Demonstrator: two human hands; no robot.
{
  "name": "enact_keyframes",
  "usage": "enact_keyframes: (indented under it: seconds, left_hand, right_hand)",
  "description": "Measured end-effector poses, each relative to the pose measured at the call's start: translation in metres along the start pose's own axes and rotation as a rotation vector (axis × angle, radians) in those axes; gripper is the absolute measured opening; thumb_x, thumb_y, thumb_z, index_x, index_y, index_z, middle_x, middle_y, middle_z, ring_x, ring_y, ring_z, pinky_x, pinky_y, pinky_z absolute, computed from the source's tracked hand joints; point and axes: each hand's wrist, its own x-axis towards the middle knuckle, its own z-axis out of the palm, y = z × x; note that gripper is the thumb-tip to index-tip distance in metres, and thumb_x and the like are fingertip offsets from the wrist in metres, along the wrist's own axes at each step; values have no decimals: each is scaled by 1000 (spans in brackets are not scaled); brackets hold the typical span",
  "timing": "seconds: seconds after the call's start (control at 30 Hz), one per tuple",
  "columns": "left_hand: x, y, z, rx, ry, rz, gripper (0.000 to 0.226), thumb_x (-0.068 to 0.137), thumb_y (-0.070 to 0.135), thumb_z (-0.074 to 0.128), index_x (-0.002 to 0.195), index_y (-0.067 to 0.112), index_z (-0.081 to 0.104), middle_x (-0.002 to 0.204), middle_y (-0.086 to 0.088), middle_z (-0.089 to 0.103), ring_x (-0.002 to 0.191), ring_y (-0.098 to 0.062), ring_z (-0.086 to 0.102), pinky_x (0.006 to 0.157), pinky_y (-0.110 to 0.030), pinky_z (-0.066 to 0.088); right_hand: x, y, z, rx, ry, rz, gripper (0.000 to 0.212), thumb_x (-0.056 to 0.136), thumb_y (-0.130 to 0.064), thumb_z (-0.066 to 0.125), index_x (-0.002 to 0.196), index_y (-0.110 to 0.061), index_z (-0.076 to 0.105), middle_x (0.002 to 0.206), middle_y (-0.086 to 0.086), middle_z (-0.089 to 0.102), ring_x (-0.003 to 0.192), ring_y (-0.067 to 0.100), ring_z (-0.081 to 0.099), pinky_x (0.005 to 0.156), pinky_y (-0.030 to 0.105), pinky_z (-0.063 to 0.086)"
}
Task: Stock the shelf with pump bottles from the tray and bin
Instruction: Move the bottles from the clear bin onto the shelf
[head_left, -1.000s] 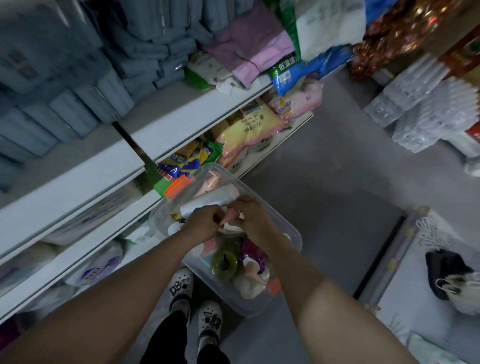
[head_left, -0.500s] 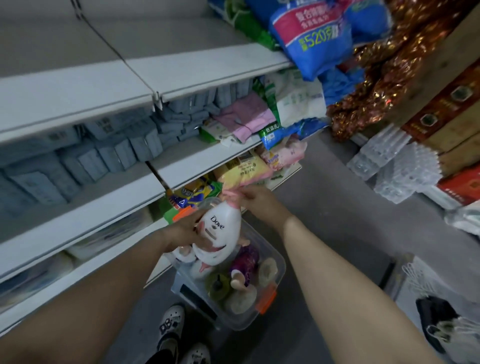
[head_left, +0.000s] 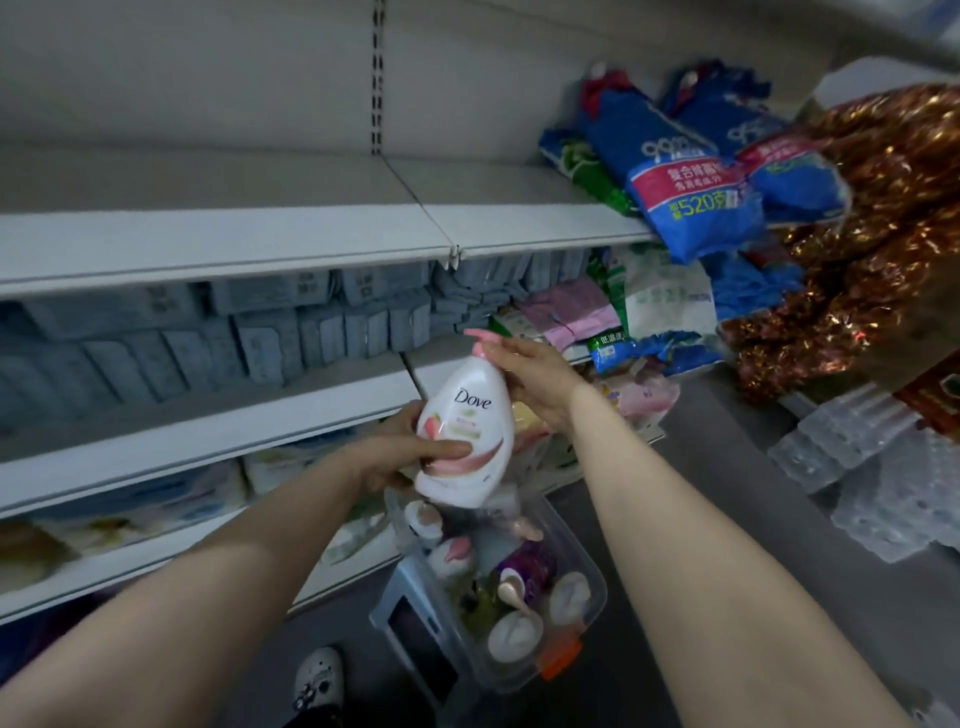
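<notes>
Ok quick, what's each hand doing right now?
Left hand: grips the lower body of the white pump bottle.
Right hand: holds the same bottle at its neck, just under the pink pump.

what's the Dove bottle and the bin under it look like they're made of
Dove bottle: looks like opaque white plastic with a smooth, slightly glossy skin and a printed label; its pink pump head seems to be moulded plastic.
Bin: looks like clear, rigid plastic, since the bottles inside show through its walls; its orange clip is likely plastic too.

White bottle (head_left: 464, 441) with pink pump (head_left: 480, 339); blue bags (head_left: 680, 192); clear bin (head_left: 582, 613).
</notes>
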Motion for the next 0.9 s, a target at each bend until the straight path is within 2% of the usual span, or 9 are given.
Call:
enact_keyframes:
  seconds: [0.07,0.13,0.3,0.4,0.47,0.57,0.7,0.8,0.9]
  left_hand:
    - [-16,10,-10,-30,89,39,63,63,29,90,113,34,53,109,0,69,99,-23,67,78,-51,58]
    - [-33,24,-19,-81,153,95,65,62,29,90,116,30,54,108,1,70,96,-22,68,72,-47,60]
    - [-80,64,-50,-109,330,215,65,65,37,87,118,28,49,113,2,65,98,-20,65,66,-39,59]
    - [-111,88,-70,-124,408,297,44,74,30,82,108,27,54,97,8,69,84,-11,68,58,-32,58]
    - [-129,100,-87,-131,469,345,46,75,33,81,111,24,55,97,8,71,81,-9,68,54,-29,56]
    - [-152,111,-115,-117,564,387,61,70,40,84,119,21,54,108,1,69,90,-16,68,57,-32,57]
    - [-172,119,-154,-155,689,439,49,72,33,84,111,17,58,97,0,71,76,-12,69,52,-28,55]
    - [-181,123,-188,-128,754,463,36,73,30,83,99,19,62,95,-3,72,83,-20,70,59,-33,58]
    - [-189,126,-225,-63,777,480,31,74,23,83,93,25,59,95,2,70,85,-15,69,68,-35,60]
  right_hand:
    - [-4,-10,12,-23,-15,-9,32,94,-16,66,124,-4,63,122,16,68,101,25,66,90,41,55]
    - [-7,-19,24,-40,-75,-26,31,92,-16,68,122,-8,64,117,12,71,105,28,68,97,46,53]
    - [-10,-53,62,-110,-262,-70,40,91,-24,69,127,-9,60,115,10,73,104,27,70,92,43,57]
    - [-7,-79,91,-156,-319,-95,44,89,-36,71,127,-15,61,116,7,73,107,27,69,94,47,55]
    - [-3,-97,112,-173,-355,-130,46,89,-38,70,128,-16,60,117,5,72,108,25,69,93,44,56]
    - [4,-119,144,-210,-454,-170,48,87,-36,74,129,-19,58,120,2,71,109,23,69,89,47,58]
    - [21,-139,192,-231,-542,-200,42,86,-29,75,124,-20,60,120,3,71,109,24,69,87,50,58]
    - [35,-152,230,-203,-533,-235,43,88,-28,74,125,-19,57,123,4,69,108,25,69,90,48,57]
    - [52,-165,267,-193,-532,-276,49,87,-26,74,130,-18,52,128,4,64,111,22,67,87,46,58]
